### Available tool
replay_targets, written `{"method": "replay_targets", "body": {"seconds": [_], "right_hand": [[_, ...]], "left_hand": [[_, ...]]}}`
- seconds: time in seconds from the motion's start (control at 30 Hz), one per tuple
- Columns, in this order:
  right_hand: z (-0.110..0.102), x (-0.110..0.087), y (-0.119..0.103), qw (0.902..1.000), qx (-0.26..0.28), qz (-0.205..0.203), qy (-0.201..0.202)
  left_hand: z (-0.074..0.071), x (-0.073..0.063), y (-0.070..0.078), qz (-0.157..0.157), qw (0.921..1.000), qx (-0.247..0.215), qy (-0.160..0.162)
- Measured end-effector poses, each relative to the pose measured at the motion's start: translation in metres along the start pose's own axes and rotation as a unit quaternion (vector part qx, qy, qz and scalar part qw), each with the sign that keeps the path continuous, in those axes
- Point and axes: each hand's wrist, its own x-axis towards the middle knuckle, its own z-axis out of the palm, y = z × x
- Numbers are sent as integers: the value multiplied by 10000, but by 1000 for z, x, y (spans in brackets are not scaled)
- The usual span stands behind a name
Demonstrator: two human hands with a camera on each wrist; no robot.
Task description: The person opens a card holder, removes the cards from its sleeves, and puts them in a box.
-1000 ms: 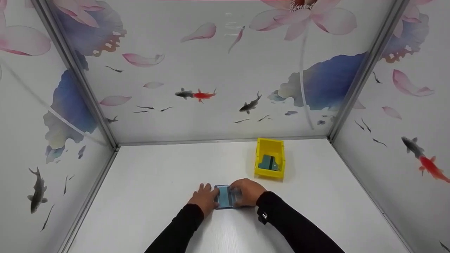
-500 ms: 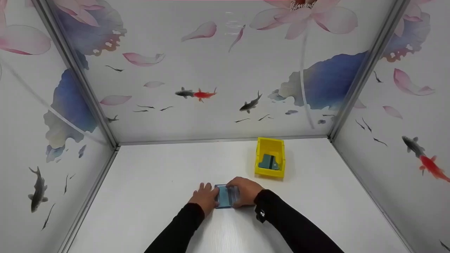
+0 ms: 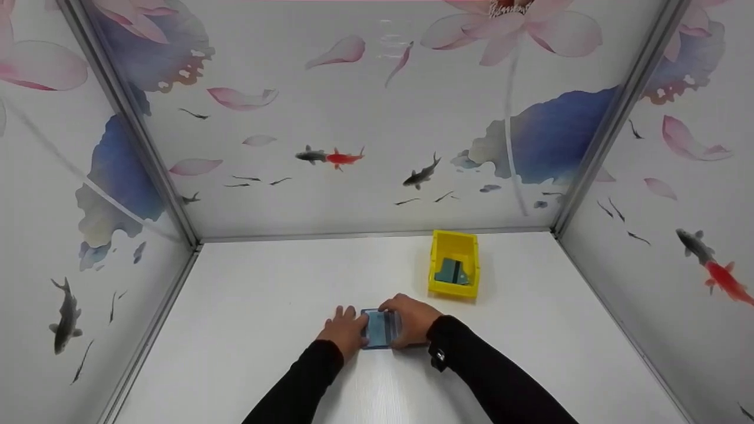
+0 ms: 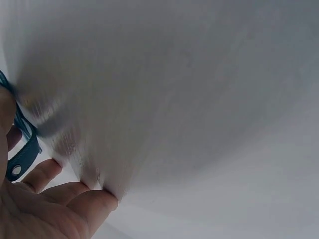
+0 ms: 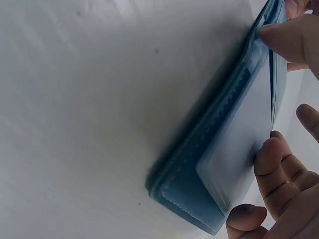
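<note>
A teal card holder (image 3: 377, 328) lies on the table between both hands. My left hand (image 3: 343, 333) pinches its left end, and the other fingers spread over the tabletop. In the left wrist view, a teal strap with a round hole (image 4: 31, 154) shows beside those fingers. My right hand (image 3: 415, 321) grips a clear card-sized plastic sleeve (image 5: 234, 144) by its outer edge, tilted over the holder's right part. Seen from the right wrist, the sleeve's rounded corner stands off the stitched teal cover (image 5: 187, 194). Fingers partly hide the far end of the holder.
Behind the right hand, a yellow bin (image 3: 452, 290) stands near the back wall, with another teal card holder with a dark band (image 3: 447, 271) inside. Printed panels (image 3: 353, 206) in metal frames enclose the white table (image 3: 283, 282) at the back and sides.
My right hand has shifted slightly left and away from me, with the clear sleeve drawn a little toward the holder's middle. The left hand and the yellow bin have stayed put.
</note>
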Motion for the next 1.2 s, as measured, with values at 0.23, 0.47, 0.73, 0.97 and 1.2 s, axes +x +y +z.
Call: {"method": "replay_targets", "body": {"seconds": [0.23,0.47,0.73,0.97,1.2], "right_hand": [[-3,-7,7,9999,101,-32,12],[-14,-21,20,9993,304,215,-28],[-28,-37,34,9957,508,733,254],[-49,-48,43,9917,659,734,822],[-70,-58,64,9804,837,863,1563]], "left_hand": [[3,2,1,-48,9999,116,-48],[-1,2,4,-204,9997,-16,-131],[-4,-1,5,-171,9998,-21,-82],[-1,0,3,-129,9999,-9,-27],[1,-2,4,-50,9997,230,109]]}}
